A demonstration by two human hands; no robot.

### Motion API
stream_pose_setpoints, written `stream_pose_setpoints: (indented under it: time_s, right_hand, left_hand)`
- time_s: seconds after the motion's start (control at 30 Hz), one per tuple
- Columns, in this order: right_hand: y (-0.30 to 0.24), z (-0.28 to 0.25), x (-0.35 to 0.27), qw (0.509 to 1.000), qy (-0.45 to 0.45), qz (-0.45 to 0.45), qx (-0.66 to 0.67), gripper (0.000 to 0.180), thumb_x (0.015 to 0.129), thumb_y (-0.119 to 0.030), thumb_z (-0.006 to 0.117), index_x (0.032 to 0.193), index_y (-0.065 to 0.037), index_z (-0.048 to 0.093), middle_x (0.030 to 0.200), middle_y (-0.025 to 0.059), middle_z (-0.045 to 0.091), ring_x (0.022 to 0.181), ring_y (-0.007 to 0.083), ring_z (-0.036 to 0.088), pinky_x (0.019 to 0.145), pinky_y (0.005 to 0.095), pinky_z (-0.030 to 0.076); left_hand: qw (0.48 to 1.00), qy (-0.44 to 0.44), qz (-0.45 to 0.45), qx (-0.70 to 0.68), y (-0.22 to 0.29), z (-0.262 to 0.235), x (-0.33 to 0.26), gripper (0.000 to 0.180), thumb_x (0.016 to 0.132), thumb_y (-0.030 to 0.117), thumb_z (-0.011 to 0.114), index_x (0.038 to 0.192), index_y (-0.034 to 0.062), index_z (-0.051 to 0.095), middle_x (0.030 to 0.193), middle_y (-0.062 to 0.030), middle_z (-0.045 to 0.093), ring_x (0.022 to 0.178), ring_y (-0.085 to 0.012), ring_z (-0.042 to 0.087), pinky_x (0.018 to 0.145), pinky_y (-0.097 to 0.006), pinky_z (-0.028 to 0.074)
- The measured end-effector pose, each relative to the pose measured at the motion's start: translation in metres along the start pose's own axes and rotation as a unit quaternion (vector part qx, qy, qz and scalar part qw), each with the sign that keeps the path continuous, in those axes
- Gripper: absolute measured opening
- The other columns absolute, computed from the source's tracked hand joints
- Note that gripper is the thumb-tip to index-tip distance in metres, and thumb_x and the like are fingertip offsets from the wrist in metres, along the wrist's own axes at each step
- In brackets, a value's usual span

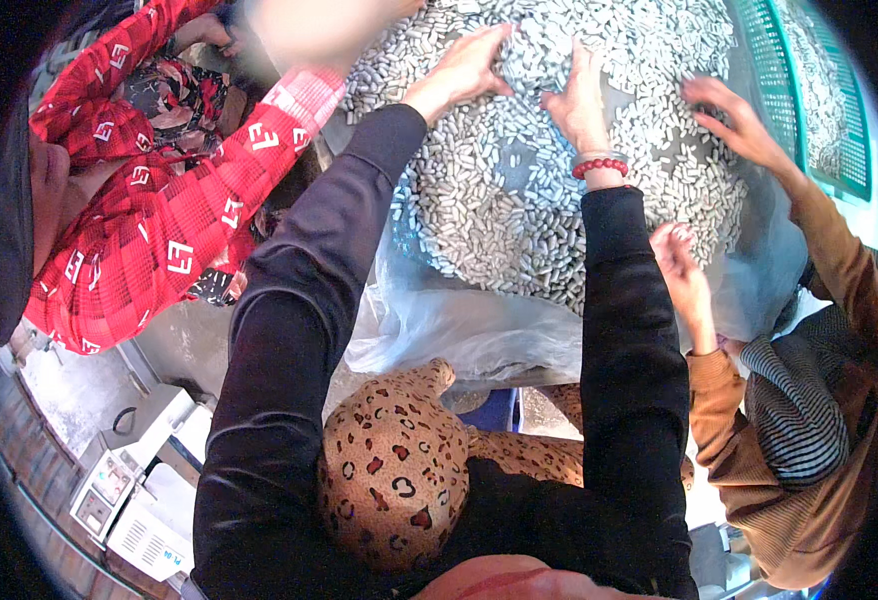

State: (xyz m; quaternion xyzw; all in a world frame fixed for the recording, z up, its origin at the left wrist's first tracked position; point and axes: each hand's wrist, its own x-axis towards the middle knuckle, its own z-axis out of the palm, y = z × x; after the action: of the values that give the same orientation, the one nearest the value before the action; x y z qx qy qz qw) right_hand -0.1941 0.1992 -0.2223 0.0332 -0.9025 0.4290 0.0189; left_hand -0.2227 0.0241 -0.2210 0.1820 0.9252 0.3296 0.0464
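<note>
On the plastic-lined table, left hand and right hand press flat, fingers spread, on small white capsule-shaped pieces; sweeping gently would likely avoid spills.

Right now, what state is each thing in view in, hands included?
Left hand: open, flat on the white pieces.
Right hand: open, fingers spread on the pieces, red bead bracelet on its wrist.
Small white pieces: loose, spread in a heap.
Clear plastic sheet: crumpled, hanging over the edge.
Green mesh tray: holds more pieces.
Co-worker's hands: on the heap at right.
</note>
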Motion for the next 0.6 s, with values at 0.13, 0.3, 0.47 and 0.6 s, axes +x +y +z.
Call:
stream_pose_setpoints:
  time_s: [0.13,0.3,0.47,0.6]
  right_hand:
    - [0.026,-0.016,-0.027,0.986,-0.079,0.030,0.146,0.074,0.051,0.004,0.070,0.118,0.001,0.039,0.099,0.0185,0.055,0.094,0.0324,0.053,0.082,0.0401,0.044]
    - [-0.007,-0.078,-0.085,0.895,-0.140,0.189,0.380,0.055,0.059,0.009,0.059,0.112,0.002,0.045,0.099,0.0097,0.056,0.085,0.0199,0.056,0.077,0.0304,0.047]
    - [-0.012,-0.074,-0.136,0.919,-0.074,0.140,0.361,0.040,0.064,0.007,0.052,0.104,0.001,0.054,0.089,0.0059,0.058,0.076,0.0120,0.055,0.068,0.0221,0.045]
    - [-0.037,-0.080,-0.153,0.861,-0.025,0.231,0.452,0.026,0.075,-0.004,0.056,0.099,0.004,0.056,0.088,0.0111,0.059,0.075,0.0101,0.055,0.059,0.0221,0.043]
  left_hand:
    - [0.988,-0.042,0.025,-0.144,0.019,0.035,-0.016,0.062,0.060,0.003,0.069,0.117,0.0087,0.045,0.106,-0.0130,0.057,0.100,-0.0271,0.054,0.084,-0.032,0.044]
    - [0.849,-0.112,-0.125,-0.502,0.098,0.019,-0.066,0.049,0.065,-0.008,0.064,0.111,0.0048,0.050,0.104,-0.0044,0.058,0.096,-0.0107,0.053,0.084,-0.027,0.044]
    - [0.753,-0.170,-0.267,-0.577,0.109,-0.006,-0.099,0.030,0.082,0.002,0.055,0.112,0.0008,0.048,0.106,-0.0063,0.056,0.095,-0.0144,0.055,0.069,-0.026,0.051]
    - [0.822,-0.178,-0.285,-0.460,0.126,-0.011,-0.108,0.029,0.088,0.012,0.052,0.112,-0.0033,0.047,0.101,-0.0102,0.057,0.077,-0.0183,0.061,0.068,-0.028,0.055]
